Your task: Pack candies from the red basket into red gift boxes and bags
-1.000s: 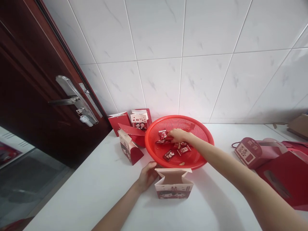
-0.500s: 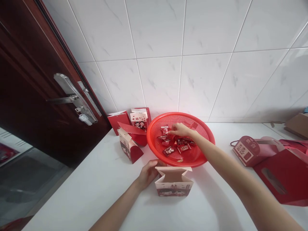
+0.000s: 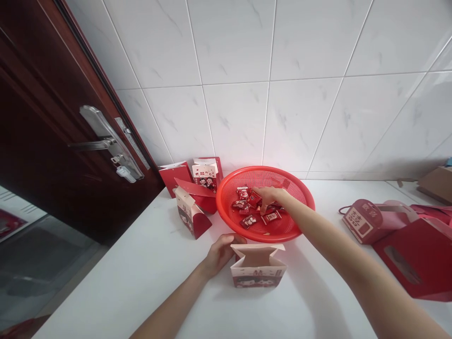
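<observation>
An open-topped paper candy box (image 3: pixel 259 278), cream and dark red with printed cartoon figures, stands on the white table. My left hand (image 3: pixel 221 254) is curled at its left rear side, gripping it, and some fingers are hidden behind it. Just beyond is a red plastic mesh basket (image 3: pixel 226 221) with several wrapped candies (image 3: pixel 249 221) in it. Inside the basket, my right hand (image 3: pixel 271 197) has its finger and thumb around a red wrapped candy (image 3: pixel 254 199). Part of that grip is hidden by the hand.
Left of the basket stand several paper boxes, including a tilted one (image 3: pixel 192 214) and an upright one (image 3: pixel 205 176). Red boxes (image 3: pixel 416 259) and a pink handled box (image 3: pixel 363 221) lie at the right. A tiled wall (image 3: pixel 300 127) backs the table; a dark door (image 3: pixel 45 94) is at left.
My right hand has moved slightly right and toward me within the basket, its fingers now around a different candy. The left hand and the box look unchanged apart from a slight view shift.
</observation>
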`<act>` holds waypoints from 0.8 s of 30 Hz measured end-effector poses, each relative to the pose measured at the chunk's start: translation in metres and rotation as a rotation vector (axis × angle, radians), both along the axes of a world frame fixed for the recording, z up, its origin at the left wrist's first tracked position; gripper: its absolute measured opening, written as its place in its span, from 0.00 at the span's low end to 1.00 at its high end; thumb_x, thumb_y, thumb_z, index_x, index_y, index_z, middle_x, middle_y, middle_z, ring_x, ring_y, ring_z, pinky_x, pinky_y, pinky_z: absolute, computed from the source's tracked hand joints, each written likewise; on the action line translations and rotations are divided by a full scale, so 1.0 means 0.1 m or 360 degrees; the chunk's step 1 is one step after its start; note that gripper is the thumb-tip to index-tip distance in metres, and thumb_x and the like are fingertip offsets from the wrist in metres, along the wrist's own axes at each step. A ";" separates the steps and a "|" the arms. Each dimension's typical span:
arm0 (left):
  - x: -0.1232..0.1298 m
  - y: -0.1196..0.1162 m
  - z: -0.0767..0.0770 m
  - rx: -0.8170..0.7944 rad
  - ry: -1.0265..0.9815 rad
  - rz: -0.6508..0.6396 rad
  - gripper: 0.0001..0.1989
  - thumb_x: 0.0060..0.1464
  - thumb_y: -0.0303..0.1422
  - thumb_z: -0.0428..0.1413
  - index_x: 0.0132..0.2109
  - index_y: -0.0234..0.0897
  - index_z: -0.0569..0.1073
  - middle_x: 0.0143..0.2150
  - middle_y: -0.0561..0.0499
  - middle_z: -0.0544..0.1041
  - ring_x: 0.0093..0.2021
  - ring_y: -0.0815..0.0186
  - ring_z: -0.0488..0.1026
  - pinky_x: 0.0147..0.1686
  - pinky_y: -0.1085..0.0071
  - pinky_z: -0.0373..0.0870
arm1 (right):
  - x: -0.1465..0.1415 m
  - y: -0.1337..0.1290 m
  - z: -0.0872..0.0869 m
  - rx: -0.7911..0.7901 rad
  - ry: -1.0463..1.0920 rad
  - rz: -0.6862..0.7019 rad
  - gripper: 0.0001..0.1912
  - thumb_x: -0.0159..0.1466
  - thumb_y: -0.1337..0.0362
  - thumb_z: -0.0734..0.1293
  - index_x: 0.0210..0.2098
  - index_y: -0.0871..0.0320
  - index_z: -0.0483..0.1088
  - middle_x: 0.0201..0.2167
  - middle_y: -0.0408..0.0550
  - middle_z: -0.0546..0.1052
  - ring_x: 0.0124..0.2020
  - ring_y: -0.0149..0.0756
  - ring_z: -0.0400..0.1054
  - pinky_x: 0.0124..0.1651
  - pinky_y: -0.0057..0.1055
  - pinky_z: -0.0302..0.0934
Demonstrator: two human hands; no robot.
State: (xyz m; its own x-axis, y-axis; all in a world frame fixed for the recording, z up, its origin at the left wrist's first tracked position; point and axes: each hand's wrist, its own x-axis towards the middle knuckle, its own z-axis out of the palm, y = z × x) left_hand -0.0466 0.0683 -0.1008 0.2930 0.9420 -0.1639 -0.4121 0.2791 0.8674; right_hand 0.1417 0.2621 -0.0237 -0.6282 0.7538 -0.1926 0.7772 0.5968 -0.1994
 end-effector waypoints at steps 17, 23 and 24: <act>0.00 -0.01 -0.03 -0.0031 0.0006 0.0002 0.20 0.44 0.47 0.64 0.28 0.31 0.82 0.25 0.46 0.78 0.26 0.63 0.71 0.29 0.70 0.64 | -0.14 -0.09 0.03 0.0001 -0.0020 -0.0028 0.26 0.58 0.62 0.75 0.56 0.55 0.74 0.51 0.53 0.80 0.52 0.50 0.74 0.46 0.33 0.65; 0.01 -0.01 -0.01 -0.0041 0.0004 0.0011 0.19 0.44 0.47 0.65 0.28 0.31 0.82 0.25 0.46 0.78 0.27 0.64 0.70 0.30 0.70 0.63 | -0.14 -0.09 -0.03 -0.0044 0.0011 -0.0028 0.24 0.60 0.56 0.75 0.54 0.55 0.75 0.54 0.55 0.79 0.54 0.55 0.73 0.49 0.37 0.67; 0.01 -0.01 -0.01 -0.0041 0.0005 0.0012 0.19 0.44 0.47 0.65 0.28 0.31 0.82 0.25 0.47 0.78 0.27 0.64 0.70 0.30 0.70 0.63 | -0.14 -0.09 -0.03 -0.0052 0.0014 -0.0029 0.25 0.58 0.55 0.76 0.54 0.55 0.75 0.54 0.56 0.79 0.54 0.56 0.73 0.49 0.38 0.67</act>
